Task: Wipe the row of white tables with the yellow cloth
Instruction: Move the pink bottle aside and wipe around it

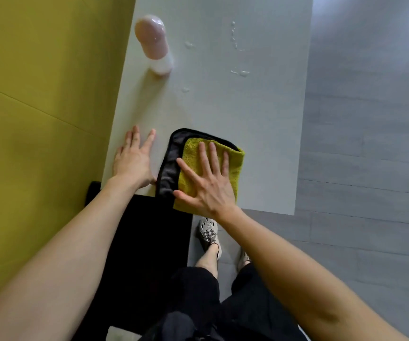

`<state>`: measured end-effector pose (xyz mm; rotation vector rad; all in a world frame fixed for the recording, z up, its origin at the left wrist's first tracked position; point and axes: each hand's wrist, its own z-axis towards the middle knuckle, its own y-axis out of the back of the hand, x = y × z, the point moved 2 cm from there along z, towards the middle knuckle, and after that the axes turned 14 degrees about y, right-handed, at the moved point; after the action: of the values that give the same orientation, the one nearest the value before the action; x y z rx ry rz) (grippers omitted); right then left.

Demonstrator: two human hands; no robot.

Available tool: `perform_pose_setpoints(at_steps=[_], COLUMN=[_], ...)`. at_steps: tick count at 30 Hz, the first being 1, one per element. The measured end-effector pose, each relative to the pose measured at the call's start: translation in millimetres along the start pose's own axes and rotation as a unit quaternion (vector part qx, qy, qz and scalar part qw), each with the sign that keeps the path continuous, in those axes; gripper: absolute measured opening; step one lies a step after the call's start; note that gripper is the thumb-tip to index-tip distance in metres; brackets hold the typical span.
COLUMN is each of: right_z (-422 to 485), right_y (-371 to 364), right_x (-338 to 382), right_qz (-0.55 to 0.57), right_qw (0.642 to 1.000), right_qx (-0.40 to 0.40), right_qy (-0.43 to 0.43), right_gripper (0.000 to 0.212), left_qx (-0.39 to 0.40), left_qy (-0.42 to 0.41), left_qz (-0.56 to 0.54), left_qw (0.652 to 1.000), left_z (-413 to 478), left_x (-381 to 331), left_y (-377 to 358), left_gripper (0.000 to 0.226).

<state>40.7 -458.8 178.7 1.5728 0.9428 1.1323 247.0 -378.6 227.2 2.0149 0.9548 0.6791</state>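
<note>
right hand (207,183) spread flat on yellow cloth (191,173), left hand (133,161) flat on white table (247,119)

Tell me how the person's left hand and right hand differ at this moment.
The left hand rests on the bare white table; the right hand presses on the folded yellow cloth. The left hand lies near the table's left edge, the right hand nearer its middle. The right hand's fingers are splayed wider than the left hand's. Both are open, palm down.
</note>
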Motion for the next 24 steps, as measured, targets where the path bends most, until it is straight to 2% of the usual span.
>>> perform_pose_setpoints(at_steps=[2, 4, 8, 10, 13, 15, 17, 19, 21, 24], right_z=[-4, -12, -20, -12, 1, 13, 17, 8, -13, -27], right_y=[0, 5, 23, 25, 10, -3, -7, -7, -3, 9], right_x=[-22, -72, -164, -163, -92, -28, 5, -8, -50, -138], right_qz=[0.003, 0.005, -0.001, 0.005, -0.021, -0.016, -0.002, 0.013, 0.016, -0.005], right_qw=[0.999, 0.999, 0.991, 0.987, 0.992, 0.998, 1.000, 1.000, 0.999, 0.995], right_qx=[-0.013, -0.031, -0.026, -0.028, -0.049, -0.036, -0.017, -0.024, -0.037, -0.050], right_qy=[0.036, 0.020, -0.131, -0.159, -0.115, -0.052, -0.013, 0.011, 0.015, -0.084], right_gripper=[0.084, 0.082, 0.079, 0.084, 0.100, 0.097, 0.087, 0.074, 0.067, 0.069], left_qx=[0.000, 0.000, 0.006, 0.006, 0.002, -0.003, -0.006, -0.009, -0.001, 0.008], left_qy=[0.002, 0.009, 0.015, 0.017, 0.022, 0.015, 0.007, 0.004, 0.003, 0.009], left_qz=[-0.001, -0.001, -0.005, -0.004, -0.011, -0.013, -0.014, -0.017, -0.018, -0.015], left_qw=[1.000, 1.000, 1.000, 1.000, 1.000, 1.000, 1.000, 1.000, 1.000, 1.000], left_z=[0, 0, 0, 1, 0, 2, 3, 2, 3, 2], left_x=[1, 0, 0, 1, -1, -1, 1, 2, 3, 3], left_y=[-1, -1, -1, -1, -3, -2, -4, -4, -5, -7], left_gripper=[0.158, 0.163, 0.164, 0.164, 0.163, 0.155, 0.149, 0.153, 0.162, 0.166])
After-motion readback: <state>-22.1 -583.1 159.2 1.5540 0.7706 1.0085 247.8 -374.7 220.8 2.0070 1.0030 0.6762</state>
